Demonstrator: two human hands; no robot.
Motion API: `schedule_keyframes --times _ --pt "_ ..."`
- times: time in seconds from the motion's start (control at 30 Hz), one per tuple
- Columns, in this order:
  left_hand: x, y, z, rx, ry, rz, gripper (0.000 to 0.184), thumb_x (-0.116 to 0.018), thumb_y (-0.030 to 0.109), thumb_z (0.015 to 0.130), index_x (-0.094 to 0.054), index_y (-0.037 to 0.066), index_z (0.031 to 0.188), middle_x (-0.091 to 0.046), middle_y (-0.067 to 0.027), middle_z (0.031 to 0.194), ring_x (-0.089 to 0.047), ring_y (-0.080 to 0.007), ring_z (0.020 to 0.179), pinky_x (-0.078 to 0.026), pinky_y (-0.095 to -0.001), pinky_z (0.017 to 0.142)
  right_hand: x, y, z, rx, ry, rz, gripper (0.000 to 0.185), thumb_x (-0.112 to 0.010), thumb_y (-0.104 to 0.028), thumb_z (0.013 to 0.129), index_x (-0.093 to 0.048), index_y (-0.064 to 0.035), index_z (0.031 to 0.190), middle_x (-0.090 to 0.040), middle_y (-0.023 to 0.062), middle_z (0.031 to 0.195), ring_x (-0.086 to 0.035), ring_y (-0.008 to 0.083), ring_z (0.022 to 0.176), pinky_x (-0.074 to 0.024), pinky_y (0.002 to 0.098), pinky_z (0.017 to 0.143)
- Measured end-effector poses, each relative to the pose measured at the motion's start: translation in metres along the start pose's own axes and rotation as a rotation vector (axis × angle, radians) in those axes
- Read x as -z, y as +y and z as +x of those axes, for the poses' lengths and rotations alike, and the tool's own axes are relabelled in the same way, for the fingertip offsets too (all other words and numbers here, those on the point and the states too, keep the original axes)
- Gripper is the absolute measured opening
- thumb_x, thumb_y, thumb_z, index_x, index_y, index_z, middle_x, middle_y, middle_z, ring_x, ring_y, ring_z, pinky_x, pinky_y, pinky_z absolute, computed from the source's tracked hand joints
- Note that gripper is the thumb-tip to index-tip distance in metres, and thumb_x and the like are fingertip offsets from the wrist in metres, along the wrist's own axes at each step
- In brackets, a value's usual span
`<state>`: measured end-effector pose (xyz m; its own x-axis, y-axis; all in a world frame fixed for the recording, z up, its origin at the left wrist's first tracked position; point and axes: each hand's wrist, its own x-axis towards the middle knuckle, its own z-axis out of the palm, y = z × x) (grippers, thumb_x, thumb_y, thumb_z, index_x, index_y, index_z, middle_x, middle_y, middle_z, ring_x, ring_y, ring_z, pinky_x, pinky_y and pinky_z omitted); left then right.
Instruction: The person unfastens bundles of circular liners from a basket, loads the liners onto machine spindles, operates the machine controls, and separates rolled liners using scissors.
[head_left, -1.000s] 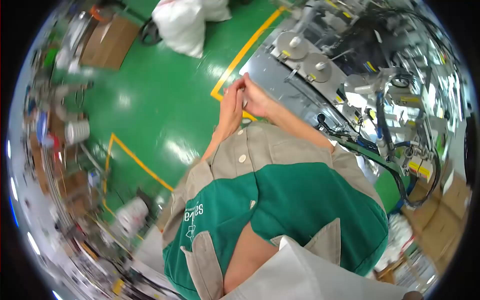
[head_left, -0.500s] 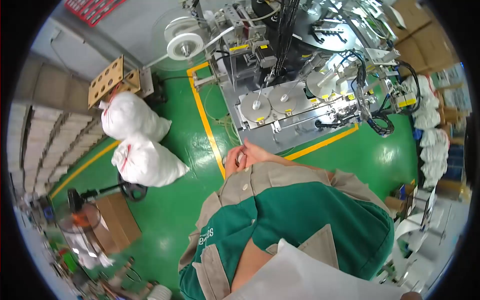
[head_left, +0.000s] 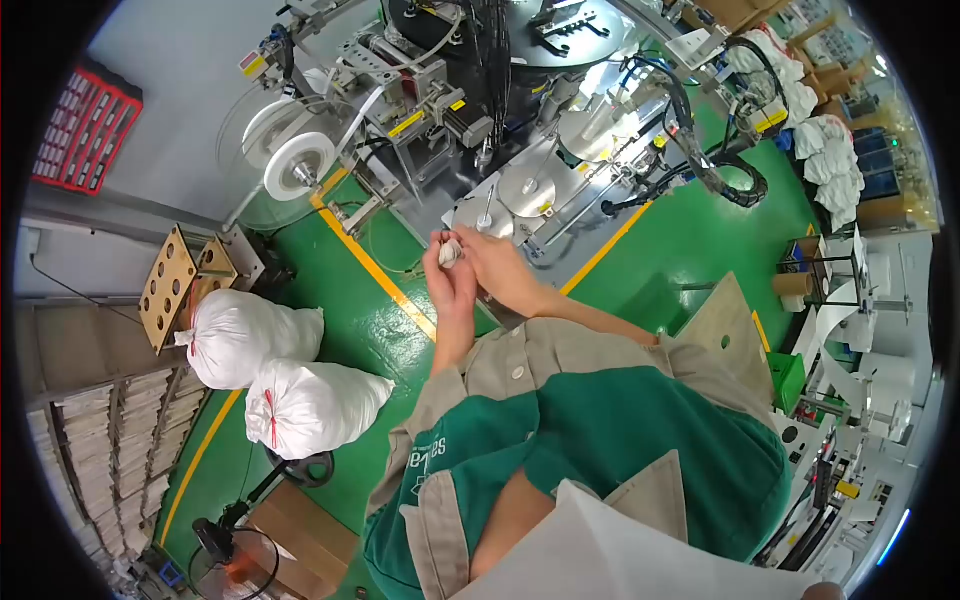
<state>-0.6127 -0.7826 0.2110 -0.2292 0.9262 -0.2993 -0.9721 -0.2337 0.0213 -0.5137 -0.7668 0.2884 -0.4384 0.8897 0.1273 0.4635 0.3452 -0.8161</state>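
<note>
Shows green floor lying open to the left of two bare hands, as far as two tied white sacks, and crossed there by a slanting yellow line. Places the near end of a metal machine table close by the hands, with two round metal discs on top, the nearer just past the fingertips. Leaves more floor to the right, between the table and a pale board.

Holds a small whitish ridged object in the left hand, with fingers curled round it and nearly closed. Sets it at the fingertips, above the palm, with its pale face exposed. Brings the right hand against the left from the side, with fingers bent and meeting beside the object; cannot tell whether they grip it too.
</note>
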Motion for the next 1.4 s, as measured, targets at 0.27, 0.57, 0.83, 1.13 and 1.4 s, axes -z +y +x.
schedule_keyframes --times 0.27,0.57,0.83,1.13,1.4 --pt "-0.035 0.036 0.049 0.118 -0.021 -0.224 0.023 -0.056 -0.003 0.084 -0.058 0.001 0.106 -0.056 -0.0132 0.099 -0.053 -0.0248 0.095 -0.049 -0.0380 0.086 0.179 0.035 0.086 -0.151 0.278 0.238 0.031 -0.043 -0.013 0.095 -0.055 -0.0007 0.121 -0.062 0.0101 0.111 -0.063 0.0170 0.093 -0.0503 0.0289 0.081" --pt "0.022 0.114 0.045 0.041 0.102 -0.202 0.024 -0.055 -0.001 0.084 -0.054 0.000 0.108 -0.054 -0.0135 0.099 -0.052 -0.0236 0.095 -0.050 -0.0308 0.077 0.108 0.189 0.268 -0.268 -0.328 0.709 0.042 -0.051 -0.020 0.094 -0.046 -0.0060 0.133 -0.054 0.0048 0.124 -0.051 0.0143 0.114 -0.0402 0.0282 0.095" --pt "0.095 0.108 0.009 0.018 0.286 -0.192 0.020 -0.054 0.001 0.086 -0.053 0.000 0.106 -0.056 -0.0132 0.100 -0.054 -0.0234 0.094 -0.050 -0.0315 0.076 0.034 0.201 0.350 -0.069 -0.360 0.683 0.053 -0.046 -0.032 0.098 -0.030 -0.0114 0.144 -0.038 0.0052 0.141 -0.038 0.0163 0.128 -0.0334 0.0321 0.103" --pt "0.117 0.076 0.010 -0.046 0.390 -0.123 0.021 -0.054 0.004 0.086 -0.053 0.000 0.107 -0.057 -0.0125 0.098 -0.055 -0.0230 0.092 -0.050 -0.0316 0.076 -0.011 0.214 0.413 0.332 -0.311 0.458 0.054 -0.049 -0.027 0.096 -0.029 -0.0099 0.143 -0.040 0.0101 0.136 -0.041 0.0198 0.123 -0.0346 0.0348 0.103" --pt "0.111 0.066 0.021 -0.011 0.434 -0.125 0.020 -0.054 0.000 0.085 -0.055 0.002 0.105 -0.057 -0.0108 0.098 -0.055 -0.0223 0.094 -0.050 -0.0318 0.074 -0.022 0.190 0.429 0.651 -0.123 0.280 0.060 -0.050 -0.022 0.095 -0.020 -0.0100 0.146 -0.037 0.0131 0.136 -0.041 0.0214 0.122 -0.0339 0.0368 0.104"
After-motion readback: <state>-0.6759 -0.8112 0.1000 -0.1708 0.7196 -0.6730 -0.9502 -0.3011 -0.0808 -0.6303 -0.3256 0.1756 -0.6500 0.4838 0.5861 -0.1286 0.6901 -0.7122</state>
